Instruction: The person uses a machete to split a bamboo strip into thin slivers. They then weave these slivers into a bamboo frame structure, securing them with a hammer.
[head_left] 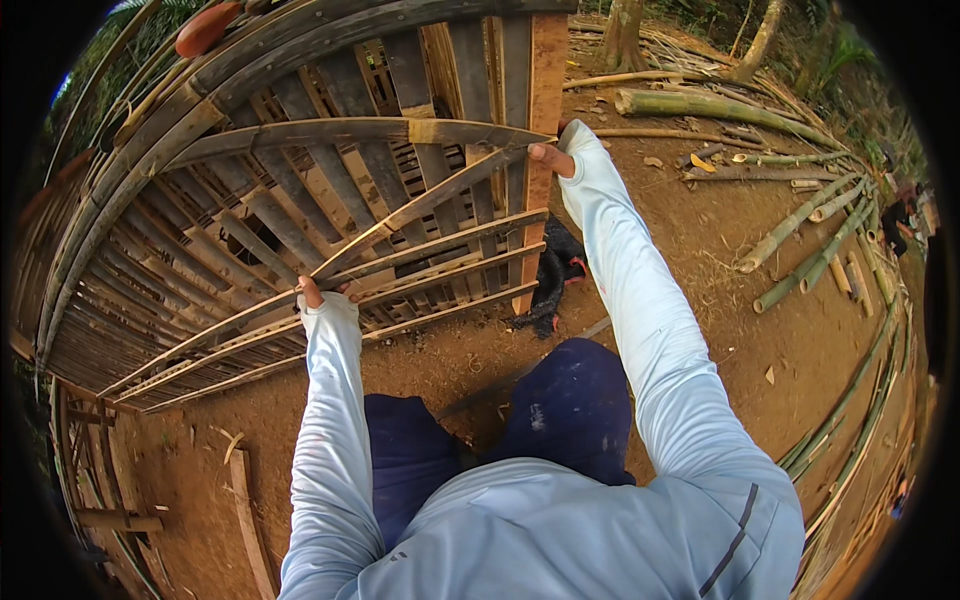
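Observation:
A long split bamboo strip [405, 215] slants across the front of a bamboo slat frame [335, 90]. My left hand [314, 293] is closed on it beside the lower horizontal strips [440, 268]. Farther up and to the right, my right hand [553, 158] grips its end against the upright wooden post [545, 75]; the thumb shows, and most of the other fingers are hidden. Above the slanting strip, a curved bamboo strip [350, 132] crosses the slats and meets the post close to my right hand.
Dark cloth [555, 275] lies on the soil at the post's foot. Bamboo poles [720, 105] and cut lengths [800, 235] lie at the right. A wooden board [250, 520] rests on the ground at lower left. An orange-red object [207, 30] is at the frame's upper left.

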